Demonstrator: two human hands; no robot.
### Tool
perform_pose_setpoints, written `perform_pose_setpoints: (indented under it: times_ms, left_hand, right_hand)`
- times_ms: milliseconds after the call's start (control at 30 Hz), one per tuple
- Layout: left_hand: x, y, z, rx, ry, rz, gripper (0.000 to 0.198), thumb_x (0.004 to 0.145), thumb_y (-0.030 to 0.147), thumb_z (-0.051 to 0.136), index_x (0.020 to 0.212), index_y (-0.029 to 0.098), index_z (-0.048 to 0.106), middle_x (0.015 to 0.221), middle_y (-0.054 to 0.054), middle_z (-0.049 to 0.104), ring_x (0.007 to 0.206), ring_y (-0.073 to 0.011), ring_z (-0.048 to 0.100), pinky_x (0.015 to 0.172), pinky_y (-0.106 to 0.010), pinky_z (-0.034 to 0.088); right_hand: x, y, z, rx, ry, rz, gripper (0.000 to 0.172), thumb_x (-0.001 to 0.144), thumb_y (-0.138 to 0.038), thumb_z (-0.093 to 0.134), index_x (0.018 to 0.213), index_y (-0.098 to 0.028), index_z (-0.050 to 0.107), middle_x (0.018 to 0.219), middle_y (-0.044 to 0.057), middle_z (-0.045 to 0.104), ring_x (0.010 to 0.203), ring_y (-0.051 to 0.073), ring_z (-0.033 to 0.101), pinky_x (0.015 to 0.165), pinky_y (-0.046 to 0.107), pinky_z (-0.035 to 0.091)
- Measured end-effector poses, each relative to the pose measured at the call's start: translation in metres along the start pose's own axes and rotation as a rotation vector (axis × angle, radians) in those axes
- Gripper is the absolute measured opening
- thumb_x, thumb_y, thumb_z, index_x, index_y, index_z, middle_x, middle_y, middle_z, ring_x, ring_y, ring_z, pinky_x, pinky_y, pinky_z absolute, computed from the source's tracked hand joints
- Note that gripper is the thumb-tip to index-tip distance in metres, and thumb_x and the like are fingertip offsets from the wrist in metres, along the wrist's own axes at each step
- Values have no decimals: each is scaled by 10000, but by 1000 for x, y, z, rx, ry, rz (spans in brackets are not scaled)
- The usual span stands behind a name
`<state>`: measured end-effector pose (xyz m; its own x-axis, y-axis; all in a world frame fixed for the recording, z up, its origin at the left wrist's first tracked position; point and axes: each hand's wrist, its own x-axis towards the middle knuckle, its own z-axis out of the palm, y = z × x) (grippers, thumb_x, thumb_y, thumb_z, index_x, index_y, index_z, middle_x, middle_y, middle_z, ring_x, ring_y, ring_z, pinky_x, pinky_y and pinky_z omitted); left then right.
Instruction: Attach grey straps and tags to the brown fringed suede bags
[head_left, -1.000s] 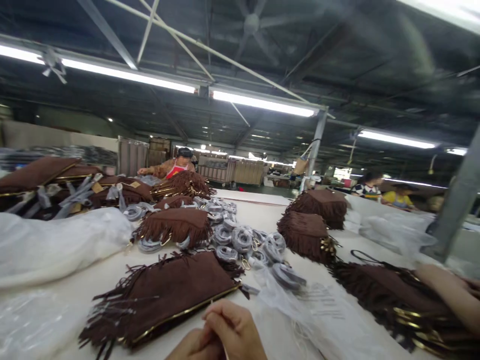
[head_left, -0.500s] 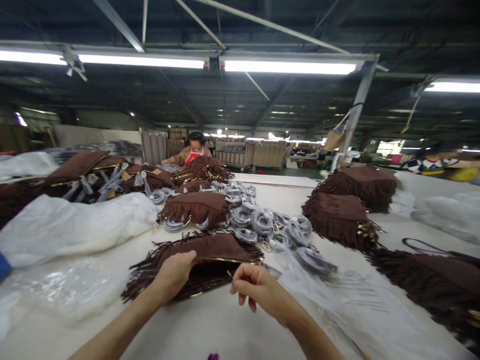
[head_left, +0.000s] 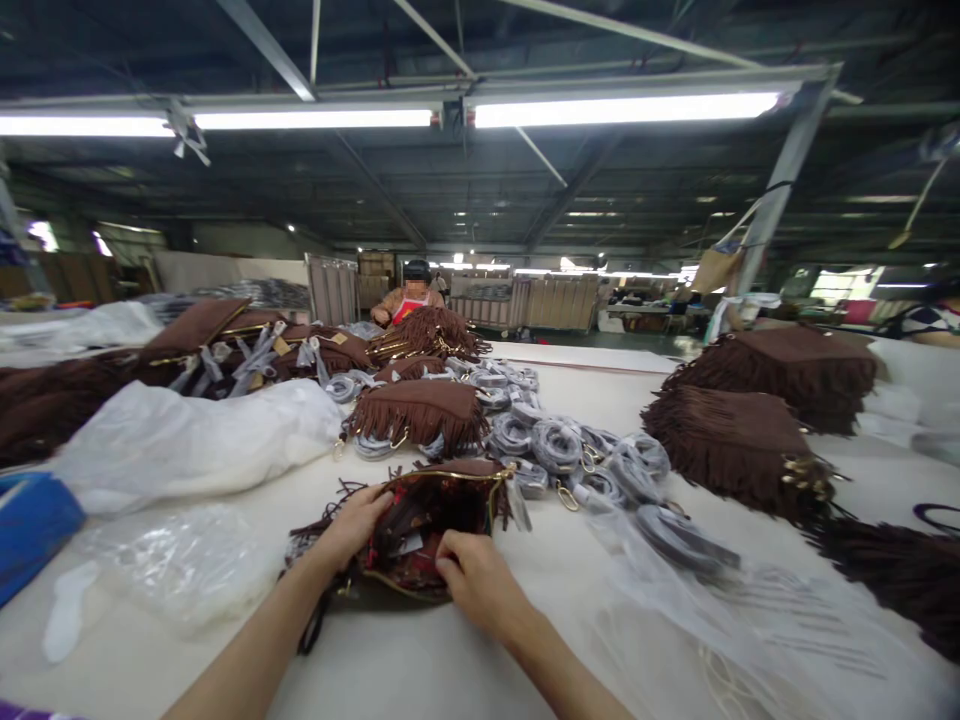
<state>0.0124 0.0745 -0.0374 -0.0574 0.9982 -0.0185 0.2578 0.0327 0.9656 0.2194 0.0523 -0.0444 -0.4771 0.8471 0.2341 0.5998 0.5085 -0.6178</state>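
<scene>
A brown fringed bag [head_left: 427,510] lies on the pale table with its gold zip wide apart, showing a dark reddish lining and a small white label inside. My left hand [head_left: 356,525] grips the bag's left edge, fingers partly hidden by the rim. At the near right rim is my right hand [head_left: 472,575], its fingers bent and closed at the bag's mouth; what they hold, if anything, is hidden. Just behind sits another fringed bag [head_left: 420,408], with grey wrapped strap coils [head_left: 555,445] beside it.
Stacked brown bags [head_left: 727,430] stand at the right. Clear plastic [head_left: 184,560], a white plastic sheet [head_left: 202,435] and a blue bin [head_left: 34,530] lie at the left. More plastic [head_left: 697,600] spreads at the near right. Across the table is a person [head_left: 409,298].
The bag's mouth has been spread wider, showing the lining. My right hand has moved to its near rim. The view has turned left, bringing more of the blue bin into sight.
</scene>
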Motion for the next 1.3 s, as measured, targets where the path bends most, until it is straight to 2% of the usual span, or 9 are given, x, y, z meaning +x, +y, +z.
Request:
perform_pose_setpoints:
  times_ms: [200, 267, 367, 467, 600, 800, 933, 1100, 1300]
  left_hand:
    - [3, -3, 0, -100, 5, -70, 282, 778, 335, 495, 967, 196, 652, 807, 11, 747, 805, -211, 687, 722, -295, 526]
    - [3, -4, 0, -126, 7, -87, 245, 774, 323, 501, 927, 203, 650, 778, 17, 742, 773, -204, 685, 696, -284, 521]
    - [5, -5, -1, -167, 11, -112, 222, 773, 344, 507, 891, 208, 639, 730, 14, 732, 726, -204, 677, 648, -280, 512]
    - [7, -7, -2, -193, 22, -129, 221, 757, 362, 528, 866, 200, 631, 705, 7, 723, 686, -197, 663, 620, -269, 499]
    - [9, -10, -3, -203, 30, -157, 221, 724, 372, 557, 831, 193, 631, 662, 7, 705, 640, -191, 644, 584, -257, 482]
    - [10, -11, -2, -218, 30, -149, 249, 694, 382, 571, 836, 193, 649, 705, -6, 711, 666, -191, 633, 572, -247, 466]
    - [11, -11, -1, -216, 32, -134, 256, 674, 386, 556, 809, 182, 631, 670, -5, 679, 620, -174, 596, 567, -248, 455]
    - [12, -14, 4, -157, 84, -99, 255, 643, 416, 540, 729, 181, 589, 602, 18, 592, 560, -151, 531, 526, -236, 400]
    - [8, -13, 11, -58, 118, -31, 267, 649, 415, 494, 704, 179, 604, 648, 2, 608, 624, -173, 550, 578, -255, 413]
  right_hand:
    - [12, -11, 11, -16, 27, 69, 191, 786, -44, 528, 735, -178, 654, 764, 61, 703, 773, 196, 651, 688, 245, 417]
    - [14, -14, 15, 31, 34, 104, 210, 785, -20, 502, 728, -177, 630, 659, 30, 667, 663, 171, 644, 639, 230, 421]
    - [19, -13, 22, 271, -7, 225, 235, 793, -2, 436, 723, -183, 568, 492, -51, 551, 423, 113, 549, 496, 190, 395]
    - [25, -11, 31, 423, -50, 297, 221, 784, -10, 414, 689, -184, 512, 473, -76, 514, 332, 84, 483, 391, 161, 332]
    - [31, -8, 42, 505, -56, 278, 176, 757, -31, 442, 694, -180, 510, 520, -73, 533, 377, 68, 520, 390, 136, 332]
    - [33, 0, 50, 624, -110, 304, 52, 774, -204, 470, 724, -200, 483, 527, -66, 536, 341, 73, 452, 311, 143, 248]
    - [37, -3, 55, 671, -117, 306, 130, 741, -323, 525, 729, -209, 463, 566, -50, 561, 399, 102, 519, 321, 155, 270]
    - [36, -10, 59, 774, -3, 173, 152, 671, -251, 527, 760, -219, 407, 548, -63, 581, 426, 108, 558, 420, 174, 352]
    - [30, -7, 55, 714, 145, 80, 107, 732, -230, 448, 827, -227, 400, 542, -81, 519, 429, 115, 517, 440, 197, 345]
